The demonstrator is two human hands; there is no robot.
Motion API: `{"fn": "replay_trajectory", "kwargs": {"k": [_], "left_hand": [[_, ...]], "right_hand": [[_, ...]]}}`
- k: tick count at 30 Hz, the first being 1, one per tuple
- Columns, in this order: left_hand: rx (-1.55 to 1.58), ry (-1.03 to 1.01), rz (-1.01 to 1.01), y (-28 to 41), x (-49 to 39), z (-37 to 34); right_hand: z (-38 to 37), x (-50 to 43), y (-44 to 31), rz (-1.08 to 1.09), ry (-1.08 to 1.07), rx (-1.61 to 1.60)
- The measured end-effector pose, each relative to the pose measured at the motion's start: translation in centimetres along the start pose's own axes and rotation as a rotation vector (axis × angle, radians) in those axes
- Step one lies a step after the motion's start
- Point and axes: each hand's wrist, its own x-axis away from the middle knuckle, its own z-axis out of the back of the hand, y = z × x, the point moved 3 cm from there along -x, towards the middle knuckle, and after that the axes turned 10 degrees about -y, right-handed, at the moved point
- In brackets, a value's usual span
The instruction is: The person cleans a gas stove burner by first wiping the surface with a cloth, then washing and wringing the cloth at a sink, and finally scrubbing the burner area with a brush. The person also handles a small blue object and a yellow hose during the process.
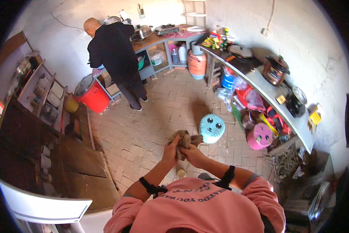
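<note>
A crumpled brown cloth (183,140) is held up in front of my body, above the brick floor. My left hand (172,150) grips its near left side, with the fingers pointing up over the folds. On the right side, my right hand (192,155) is closed on the lower folds, and part of the cloth sticks out beyond it. Just past the cloth, to the right, stands a round light-blue stool (212,128) with a cartoon face on its top.
Another person (113,49) in dark clothes stands at the corner counter (151,40), beside a red bin (93,97). A long counter (282,107) with pots runs along the right, with bags and a pink stool (259,136) below. Wooden cabinets (84,186) line the left.
</note>
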Motion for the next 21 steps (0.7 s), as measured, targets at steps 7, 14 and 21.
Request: {"fn": "replay_trajectory", "kwargs": {"k": [7, 14, 21], "left_hand": [[0.057, -0.047, 0.099, 8.0, -18.6, 1.3], [0.014, -0.181, 0.114, 16.1, -38.8, 1.2], [-0.577, -0.174, -0.199, 23.6, -60.2, 1.0]], "right_hand": [[6.2, -15.7, -11.2, 0.13, -0.092, 0.606], [15.7, -33.0, -27.2, -0.018, -0.235, -0.507], [23.9, -51.1, -35.5, -0.224, 0.022, -0.193]]}}
